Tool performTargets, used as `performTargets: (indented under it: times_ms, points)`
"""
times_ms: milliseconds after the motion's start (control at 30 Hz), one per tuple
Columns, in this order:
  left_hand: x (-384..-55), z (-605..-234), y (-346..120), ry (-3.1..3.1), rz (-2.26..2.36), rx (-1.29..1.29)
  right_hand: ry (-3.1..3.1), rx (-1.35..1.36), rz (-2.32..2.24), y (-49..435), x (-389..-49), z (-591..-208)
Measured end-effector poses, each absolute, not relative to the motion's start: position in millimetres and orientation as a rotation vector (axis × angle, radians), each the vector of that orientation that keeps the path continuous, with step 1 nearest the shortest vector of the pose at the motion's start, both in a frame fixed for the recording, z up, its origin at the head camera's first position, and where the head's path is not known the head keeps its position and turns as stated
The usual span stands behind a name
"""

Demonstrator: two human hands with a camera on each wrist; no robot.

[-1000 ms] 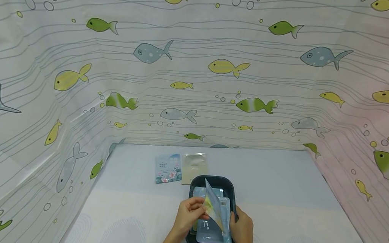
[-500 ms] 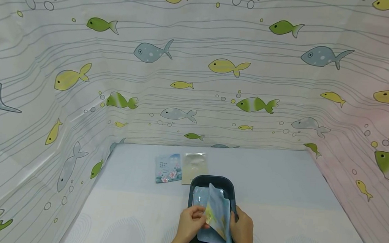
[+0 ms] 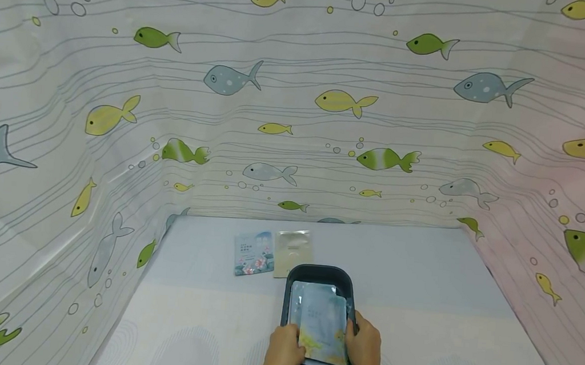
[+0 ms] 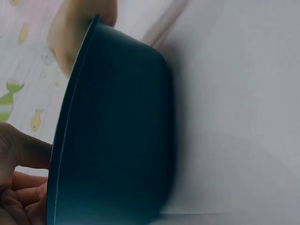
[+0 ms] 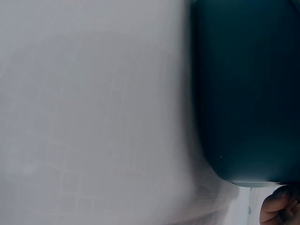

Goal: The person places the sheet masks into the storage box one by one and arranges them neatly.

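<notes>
A dark blue tray (image 3: 320,273) stands on the table, with pale blue face mask sachets stacked inside. The top sachet (image 3: 324,329), printed with yellow at its lower end, lies flat; another sachet (image 3: 296,300) shows from under its left side. My left hand (image 3: 283,352) grips the tray's left rim, its knuckles overlapping the top sachet's edge in the head view. On the opposite side, my right hand (image 3: 365,344) holds the right rim. The left wrist view shows the tray's outer wall (image 4: 117,122), with thumb and curled fingers (image 4: 28,192) at the rim.
Behind the tray lie a blue sachet with pink flowers (image 3: 254,254) and a cream sachet (image 3: 292,253), side by side. A white cloth covers the table (image 3: 200,307). Fish-patterned sheeting (image 3: 274,147) encloses the back and both sides.
The top sachet, earlier raised on edge by my left hand, now lies flat on the stack. My left hand has moved down to the tray's left rim. The right hand has stayed in place.
</notes>
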State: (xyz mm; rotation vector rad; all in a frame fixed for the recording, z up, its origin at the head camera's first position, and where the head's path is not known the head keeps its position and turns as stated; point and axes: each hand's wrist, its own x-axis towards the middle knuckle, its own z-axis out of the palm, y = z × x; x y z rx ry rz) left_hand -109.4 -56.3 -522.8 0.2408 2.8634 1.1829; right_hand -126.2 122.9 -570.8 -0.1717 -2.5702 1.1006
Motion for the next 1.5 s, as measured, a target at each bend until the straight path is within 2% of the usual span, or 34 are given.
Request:
performTargets:
  times_ms: [467,867,1233,1500]
  points:
    - [-107.5,-527.7,-46.9,3.064,0.902,0.187,-2.574,-0.196,1.109,121.6,-125.9,-567.7]
    - [-109.2,-525.6,-47.5,3.081,0.952,0.139,-2.573,-0.221,1.104,120.4,-125.6,-568.9]
    - [-130.9,-518.1,-75.9,3.196,1.194,-0.051,-2.57,-0.222,1.078,120.4,-126.5,-568.8]
    - [-146.1,-526.9,-105.0,3.288,1.246,-0.226,-2.595,-0.222,1.097,121.7,-127.6,-569.2]
